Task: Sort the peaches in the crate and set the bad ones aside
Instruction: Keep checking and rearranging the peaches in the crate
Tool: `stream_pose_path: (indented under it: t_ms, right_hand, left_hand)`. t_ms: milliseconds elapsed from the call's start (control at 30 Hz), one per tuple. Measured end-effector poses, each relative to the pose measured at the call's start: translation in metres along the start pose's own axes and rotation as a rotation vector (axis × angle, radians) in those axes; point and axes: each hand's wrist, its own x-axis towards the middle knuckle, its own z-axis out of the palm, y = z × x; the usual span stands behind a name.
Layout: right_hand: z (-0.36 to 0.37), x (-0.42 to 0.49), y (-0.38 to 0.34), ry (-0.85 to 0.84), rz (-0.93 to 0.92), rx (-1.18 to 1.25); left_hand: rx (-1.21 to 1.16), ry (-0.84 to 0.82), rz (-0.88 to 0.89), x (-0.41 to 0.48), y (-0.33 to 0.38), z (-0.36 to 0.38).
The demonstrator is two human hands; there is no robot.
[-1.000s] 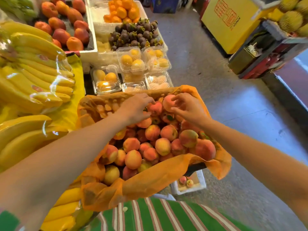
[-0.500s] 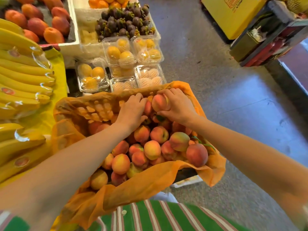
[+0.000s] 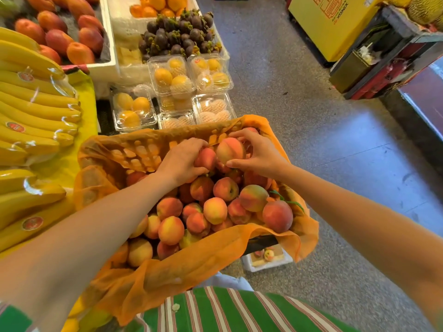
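A crate lined with orange mesh cloth (image 3: 167,267) holds a heap of red-and-yellow peaches (image 3: 215,209). At the far end of the heap my right hand (image 3: 259,154) grips a pink-yellow peach (image 3: 230,149), raised a little above the others. Beside it my left hand (image 3: 182,161) curls around a redder peach (image 3: 206,158) that still rests in the heap. The two held peaches almost touch. On the floor under the crate's near right corner sits a small white box (image 3: 268,262) with a few peaches in it.
Bagged bananas (image 3: 36,109) lie on a yellow surface at left. Clear clamshell boxes of fruit (image 3: 172,77) stand just beyond the crate, with mangosteens (image 3: 177,37) and mangoes (image 3: 60,37) behind. Grey floor (image 3: 335,152) stretches right; a yellow carton (image 3: 330,25) and a stand are far right.
My right hand has lifted its peach slightly and turned it. My left hand has closed around a redder peach next to it. The view has shifted a little.
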Motion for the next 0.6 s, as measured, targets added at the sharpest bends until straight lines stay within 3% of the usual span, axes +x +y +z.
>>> stream_pose_path:
  t_ms: [167,367,467,600]
  right_hand:
    - [-0.001,-0.003,-0.013,-0.106,0.092,0.169]
    - [0.030,0.002,-0.046,-0.479,0.086,0.145]
    - [0.061,0.002,-0.066,-0.636,0.048,0.054]
    - [0.102,-0.006,-0.083,-0.720,-0.004,-0.033]
  left_hand:
    - [-0.313,-0.110,-0.144,-0.020,-0.012,-0.033]
    - [-0.444,-0.189,-0.284,-0.064,-0.030,-0.089]
    - [-0.379,-0.279,-0.307,-0.078,-0.043,-0.100]
    - [-0.218,-0.487,-0.240,-0.081,-0.054,-0.108]
